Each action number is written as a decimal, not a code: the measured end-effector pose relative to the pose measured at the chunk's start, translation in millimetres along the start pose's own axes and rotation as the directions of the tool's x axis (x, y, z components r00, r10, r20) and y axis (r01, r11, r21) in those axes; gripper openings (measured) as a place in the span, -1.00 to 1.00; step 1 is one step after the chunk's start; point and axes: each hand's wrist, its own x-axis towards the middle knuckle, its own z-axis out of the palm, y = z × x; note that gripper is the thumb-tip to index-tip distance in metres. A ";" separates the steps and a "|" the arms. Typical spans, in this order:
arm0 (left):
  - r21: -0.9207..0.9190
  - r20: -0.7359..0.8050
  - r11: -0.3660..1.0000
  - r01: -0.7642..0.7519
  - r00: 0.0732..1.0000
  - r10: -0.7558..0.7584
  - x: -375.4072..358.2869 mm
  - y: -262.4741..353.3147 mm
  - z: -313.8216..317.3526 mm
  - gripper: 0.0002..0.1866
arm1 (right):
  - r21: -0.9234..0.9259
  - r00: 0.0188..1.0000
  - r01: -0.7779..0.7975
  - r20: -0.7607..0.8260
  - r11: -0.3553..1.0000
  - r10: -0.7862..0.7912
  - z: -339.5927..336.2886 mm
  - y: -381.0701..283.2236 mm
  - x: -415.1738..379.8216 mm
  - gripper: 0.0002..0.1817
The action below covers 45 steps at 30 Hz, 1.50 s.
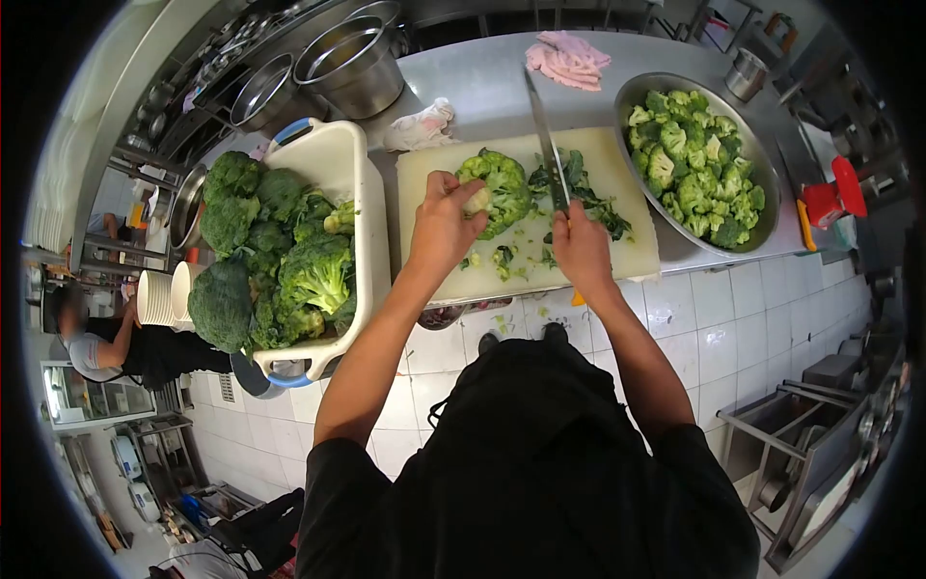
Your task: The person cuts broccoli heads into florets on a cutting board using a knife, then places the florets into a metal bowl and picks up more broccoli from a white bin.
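My left hand point(445, 222) grips a broccoli head point(503, 196) by its stalk, tilted over the cutting board point(617, 174). In my right hand point(581, 246) is a knife point(546, 135), its long blade pointing away from me, just right of the broccoli. Loose dark leaves and trimmings point(600, 207) lie on the board around the blade, with small green bits near the front edge. To the left, a white bin point(374, 241) holds several whole broccoli heads point(280, 246). A wide steel bowl point(772, 183) of cut florets point(690, 159) stands to the right.
Steel pots point(352, 72) stand at the back left. A white cloth point(422, 125) and a pink cloth point(567, 60) lie behind the board. A red item point(834, 191) sits beyond the bowl. At far left, another person point(96, 347) is near stacked white containers point(156, 297).
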 end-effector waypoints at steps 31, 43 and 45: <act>0.013 -0.086 0.918 -0.397 0.914 0.396 -29.9 -7.6 24.4 -0.54 | 0.106 0.990 0.083 0.107 0.991 -0.094 4.4 -38.2 -9.3 -0.81; 0.028 -0.099 0.924 -0.383 0.918 0.383 -25.6 -3.8 20.9 -0.60 | 0.053 0.995 0.077 0.060 0.996 -0.080 29.0 -33.1 -9.4 -0.83; 0.030 -0.092 0.927 -0.374 0.923 0.375 -28.3 -2.8 20.2 -0.60 | 0.047 0.997 0.064 0.050 0.997 -0.067 24.1 -33.1 -12.1 -0.83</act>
